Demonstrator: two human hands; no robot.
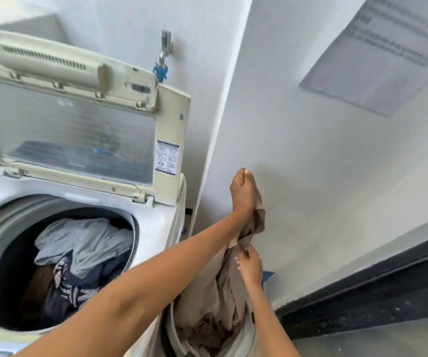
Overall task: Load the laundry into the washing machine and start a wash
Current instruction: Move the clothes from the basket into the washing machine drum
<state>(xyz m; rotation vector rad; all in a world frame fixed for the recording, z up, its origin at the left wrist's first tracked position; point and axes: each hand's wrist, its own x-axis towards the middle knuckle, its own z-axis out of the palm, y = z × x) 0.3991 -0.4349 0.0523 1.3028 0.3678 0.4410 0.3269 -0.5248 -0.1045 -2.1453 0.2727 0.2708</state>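
A white top-loading washing machine (161,228) stands at the left with its lid (73,130) raised. Its drum holds a pale blue garment (84,243) over dark patterned clothes (68,287). To the right of the machine a white laundry basket (246,341) holds beige clothes. My left hand (245,194) is raised above the basket, shut on the top of a beige garment (233,279) that hangs down into it. My right hand (250,266) pinches the same garment lower down.
A white wall runs behind the basket, with a printed paper notice (377,52) at the upper right. A tap with a blue fitting (162,57) sits above the machine. A dark skirting and step (362,292) run along the floor at the right.
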